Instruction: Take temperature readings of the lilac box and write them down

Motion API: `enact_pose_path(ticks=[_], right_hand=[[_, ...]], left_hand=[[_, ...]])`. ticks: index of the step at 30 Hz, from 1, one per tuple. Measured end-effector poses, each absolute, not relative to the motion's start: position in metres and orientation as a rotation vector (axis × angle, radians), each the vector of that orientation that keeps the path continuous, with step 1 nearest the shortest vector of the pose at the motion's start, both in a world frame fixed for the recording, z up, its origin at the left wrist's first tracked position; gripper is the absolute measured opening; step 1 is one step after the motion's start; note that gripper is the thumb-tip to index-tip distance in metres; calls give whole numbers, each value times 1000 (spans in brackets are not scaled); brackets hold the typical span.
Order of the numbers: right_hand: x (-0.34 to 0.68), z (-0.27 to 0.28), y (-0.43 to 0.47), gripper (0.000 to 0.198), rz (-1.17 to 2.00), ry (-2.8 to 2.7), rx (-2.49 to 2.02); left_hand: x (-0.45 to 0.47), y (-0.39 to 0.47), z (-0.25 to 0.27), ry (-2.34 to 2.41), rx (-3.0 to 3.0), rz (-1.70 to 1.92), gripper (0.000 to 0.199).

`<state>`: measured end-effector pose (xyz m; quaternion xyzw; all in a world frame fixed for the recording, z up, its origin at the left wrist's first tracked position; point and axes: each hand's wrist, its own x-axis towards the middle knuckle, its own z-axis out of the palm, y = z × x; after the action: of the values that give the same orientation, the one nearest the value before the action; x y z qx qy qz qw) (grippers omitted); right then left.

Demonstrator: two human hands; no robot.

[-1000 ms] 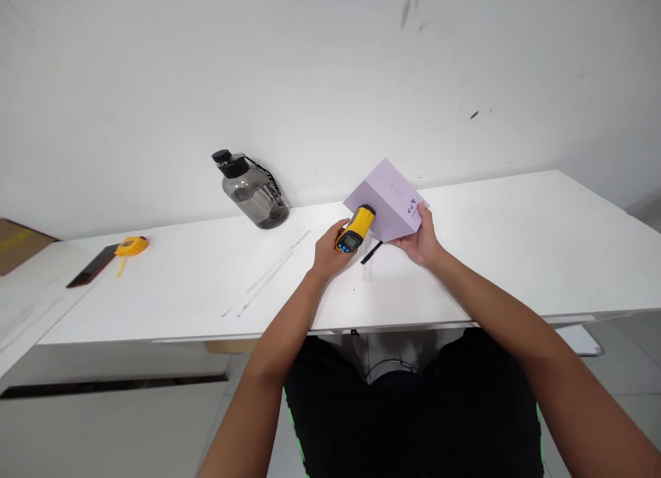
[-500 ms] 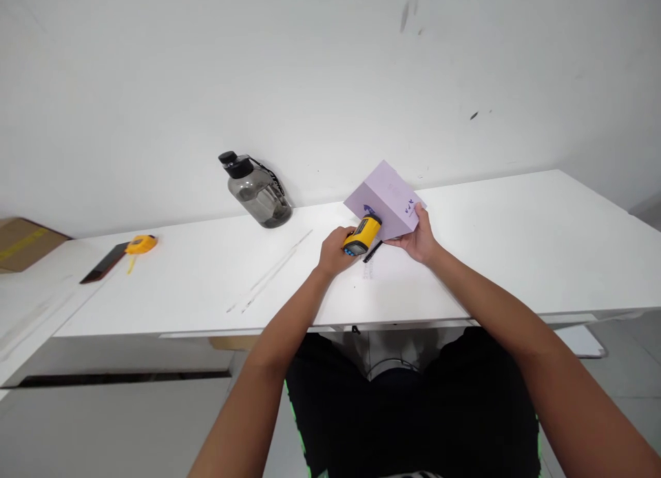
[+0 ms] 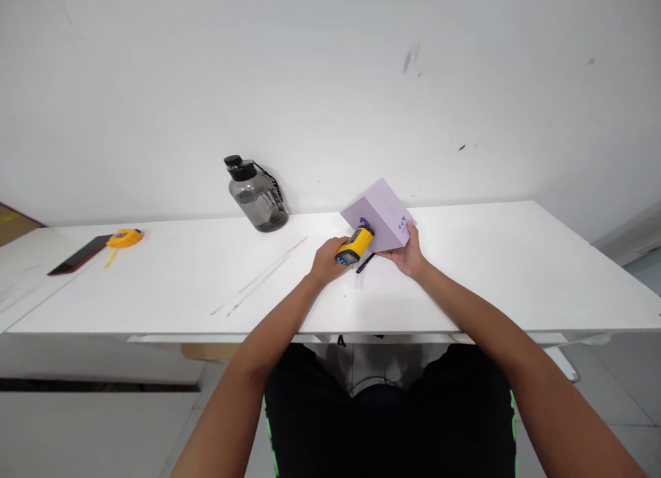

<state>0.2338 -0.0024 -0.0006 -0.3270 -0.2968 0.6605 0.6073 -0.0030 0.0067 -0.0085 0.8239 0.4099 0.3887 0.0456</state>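
Observation:
My left hand (image 3: 328, 260) is wrapped round a yellow and black infrared thermometer gun (image 3: 357, 244), whose small screen faces back toward me. The gun's front end is close to a lilac box (image 3: 388, 213) with dark purple print; I cannot tell if they touch. With its thumb on the near side and fingers under the bottom edge, my right hand (image 3: 409, 255) grips the box, which is tilted. A black pen (image 3: 365, 263) lies on the white table (image 3: 465, 285) beneath them, between the two hands.
A grey see-through water bottle (image 3: 258, 201) with a black cap stands by the wall. At the left lie a yellow tape measure (image 3: 124, 238) and a dark flat slab (image 3: 80, 255). A cardboard box (image 3: 15, 224) sits at the far left edge.
The camera view has shifted, so everything on the table sits somewhat differently in the picture. Both hands keep the same hold on the thermometer gun and the lilac box.

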Motion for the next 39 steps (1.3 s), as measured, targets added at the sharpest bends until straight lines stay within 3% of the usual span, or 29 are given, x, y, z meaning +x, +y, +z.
enact_pose_path(ticks=[39], right_hand=[[242, -3, -13, 53, 1471, -804, -774]], left_hand=[[-12, 10, -9, 1211, 2345, 1227, 34]])
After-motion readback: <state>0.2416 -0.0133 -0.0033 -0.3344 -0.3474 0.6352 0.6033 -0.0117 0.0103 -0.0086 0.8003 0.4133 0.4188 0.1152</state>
